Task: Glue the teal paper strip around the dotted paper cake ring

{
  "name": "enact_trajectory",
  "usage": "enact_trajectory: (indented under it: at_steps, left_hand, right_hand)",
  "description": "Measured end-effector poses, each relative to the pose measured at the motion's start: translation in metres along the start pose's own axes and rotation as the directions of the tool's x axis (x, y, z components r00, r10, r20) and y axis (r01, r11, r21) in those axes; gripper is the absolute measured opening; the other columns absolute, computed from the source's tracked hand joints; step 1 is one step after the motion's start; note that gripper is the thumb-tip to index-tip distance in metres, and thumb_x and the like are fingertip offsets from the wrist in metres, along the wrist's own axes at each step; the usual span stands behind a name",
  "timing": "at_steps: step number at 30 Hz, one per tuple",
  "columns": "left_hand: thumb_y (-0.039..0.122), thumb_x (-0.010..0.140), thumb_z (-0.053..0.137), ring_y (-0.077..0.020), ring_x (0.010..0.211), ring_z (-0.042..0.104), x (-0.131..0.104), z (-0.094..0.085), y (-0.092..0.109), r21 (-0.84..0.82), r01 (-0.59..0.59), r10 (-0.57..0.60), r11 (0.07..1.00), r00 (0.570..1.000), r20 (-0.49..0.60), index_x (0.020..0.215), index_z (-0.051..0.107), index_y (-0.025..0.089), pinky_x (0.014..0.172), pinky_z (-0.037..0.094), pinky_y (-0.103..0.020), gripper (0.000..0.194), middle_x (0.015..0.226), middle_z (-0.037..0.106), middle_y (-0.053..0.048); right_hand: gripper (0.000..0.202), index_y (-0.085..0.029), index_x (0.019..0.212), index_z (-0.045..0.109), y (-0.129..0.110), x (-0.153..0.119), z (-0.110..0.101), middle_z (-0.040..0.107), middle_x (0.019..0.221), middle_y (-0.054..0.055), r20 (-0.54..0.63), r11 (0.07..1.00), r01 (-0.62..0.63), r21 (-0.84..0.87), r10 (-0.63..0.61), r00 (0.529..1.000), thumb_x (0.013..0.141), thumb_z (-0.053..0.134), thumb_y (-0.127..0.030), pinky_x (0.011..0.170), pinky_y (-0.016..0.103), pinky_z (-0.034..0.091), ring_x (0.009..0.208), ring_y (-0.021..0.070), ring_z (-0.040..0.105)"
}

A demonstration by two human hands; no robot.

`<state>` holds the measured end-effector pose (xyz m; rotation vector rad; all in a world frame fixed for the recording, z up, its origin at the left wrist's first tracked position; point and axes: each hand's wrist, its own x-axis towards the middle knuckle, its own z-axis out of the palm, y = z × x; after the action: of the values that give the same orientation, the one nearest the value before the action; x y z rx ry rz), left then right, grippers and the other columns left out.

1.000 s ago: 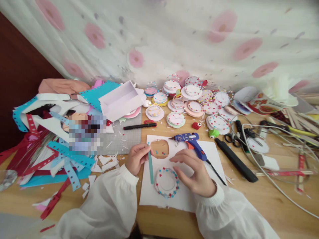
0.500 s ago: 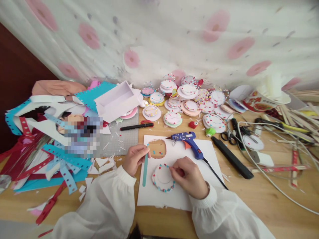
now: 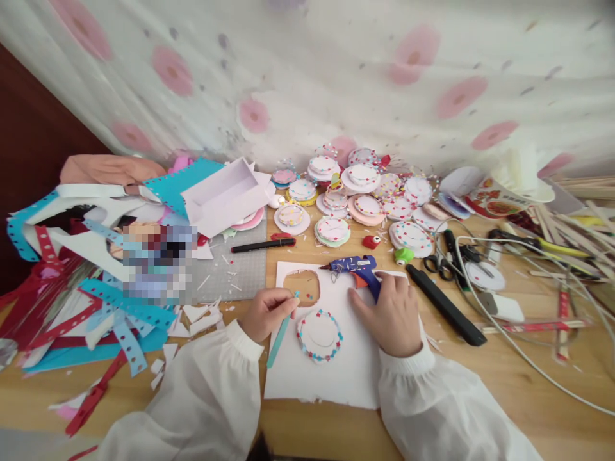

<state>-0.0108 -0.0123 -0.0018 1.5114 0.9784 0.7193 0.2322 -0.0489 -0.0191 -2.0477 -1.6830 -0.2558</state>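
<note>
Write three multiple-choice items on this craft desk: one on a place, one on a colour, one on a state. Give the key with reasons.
1. Where does the decorated paper disc lie?
A. On the white sheet
B. On the grey cutting mat
C. Inside the white box

2. What colour is the strip in the left hand?
A. Red
B. Teal
C. Yellow

3. What is the right hand doing?
A. Resting flat on bare wood
B. Holding scissors
C. Closing on the blue glue gun

Key: 1 A, the disc sits on the sheet between the two hands. 2 B, the narrow strip pinched in the left fingers is teal. 3 C, the right fingers lie over the gun's handle, while the scissors lie untouched further right.
</note>
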Motion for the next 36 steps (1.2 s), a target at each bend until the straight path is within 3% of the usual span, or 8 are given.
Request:
enact_trajectory:
  at_steps: [3, 6, 9, 13, 17, 24, 36]
  left_hand:
    - [0.042, 0.085, 0.052, -0.0102, 0.052, 0.039, 0.000, 0.001, -0.001, 0.008, -0.013, 0.013, 1.000, 1.000, 0.010, 0.052, 0.051, 0.016, 0.053, 0.030, -0.024, 0.042, 0.051, 0.044, 0.002]
    - [0.041, 0.086, 0.051, -0.0098, 0.051, 0.037, 0.000, 0.002, -0.004, 0.032, -0.015, 0.015, 0.999, 1.000, 0.010, 0.052, 0.050, 0.016, 0.052, 0.029, -0.023, 0.041, 0.051, 0.041, 0.003]
    - [0.039, 0.087, 0.050, -0.0097, 0.051, 0.035, 0.000, 0.002, -0.007, 0.050, -0.013, 0.012, 0.999, 1.000, 0.014, 0.053, 0.049, 0.017, 0.051, 0.028, -0.024, 0.040, 0.051, 0.038, 0.003]
    - [0.039, 0.086, 0.049, -0.0095, 0.050, 0.035, 0.000, 0.003, -0.006, 0.065, 0.001, -0.002, 0.998, 1.000, 0.020, 0.053, 0.049, 0.016, 0.051, 0.028, -0.024, 0.040, 0.051, 0.039, 0.003]
    - [0.040, 0.086, 0.050, -0.0095, 0.050, 0.036, 0.001, 0.004, -0.003, 0.066, 0.017, -0.018, 0.998, 1.000, 0.020, 0.053, 0.051, 0.016, 0.050, 0.028, -0.024, 0.040, 0.051, 0.041, 0.002]
    - [0.039, 0.087, 0.049, -0.0096, 0.050, 0.037, 0.000, 0.005, -0.005, 0.078, 0.001, -0.003, 0.997, 1.000, 0.022, 0.054, 0.053, 0.016, 0.050, 0.029, -0.023, 0.040, 0.052, 0.044, 0.002]
    - [0.039, 0.087, 0.051, -0.0108, 0.053, 0.045, 0.001, 0.004, -0.001, 0.042, -0.017, 0.016, 0.999, 1.000, 0.024, 0.057, 0.058, 0.016, 0.053, 0.034, -0.023, 0.039, 0.055, 0.054, -0.001]
  right_hand:
    - [0.034, -0.017, 0.097, 0.054, 0.003, 0.001, 0.006, 0.057, 0.087, 0.011, 0.049, 0.998, -0.016, 0.054, 0.013, 0.999, 0.073, 0.063, -0.040, 0.072, 0.043, 0.045, 0.082, 0.0296, 0.055]
    - [0.036, -0.019, 0.099, 0.051, 0.003, 0.002, 0.004, 0.059, 0.084, 0.008, 0.103, 0.976, -0.123, 0.180, 0.106, 0.989, 0.072, 0.063, -0.039, 0.065, 0.038, 0.047, 0.074, 0.0256, 0.059]
    - [0.038, -0.022, 0.102, 0.047, -0.005, 0.001, 0.000, 0.060, 0.079, 0.001, 0.104, 0.881, -0.221, 0.418, 0.195, 0.975, 0.070, 0.063, -0.036, 0.056, 0.030, 0.047, 0.058, 0.0164, 0.057]
    - [0.035, -0.023, 0.095, 0.045, -0.015, -0.007, 0.000, 0.057, 0.072, -0.003, 0.069, 0.766, -0.182, 0.616, 0.177, 0.982, 0.067, 0.064, -0.029, 0.050, 0.025, 0.046, 0.052, 0.0115, 0.053]
    - [0.036, -0.022, 0.093, 0.045, -0.015, -0.013, 0.003, 0.054, 0.067, -0.004, 0.076, 0.756, -0.173, 0.631, 0.162, 0.984, 0.066, 0.067, -0.028, 0.047, 0.024, 0.045, 0.049, 0.0103, 0.049]
    - [0.037, -0.023, 0.095, 0.046, -0.012, -0.015, 0.004, 0.058, 0.077, -0.001, 0.039, 0.786, -0.137, 0.603, 0.142, 0.989, 0.066, 0.068, -0.029, 0.049, 0.024, 0.048, 0.056, 0.0118, 0.054]
    - [0.037, -0.023, 0.096, 0.045, -0.012, -0.017, 0.006, 0.060, 0.080, 0.000, 0.043, 0.782, -0.146, 0.606, 0.151, 0.988, 0.068, 0.067, -0.031, 0.048, 0.024, 0.049, 0.051, 0.0099, 0.053]
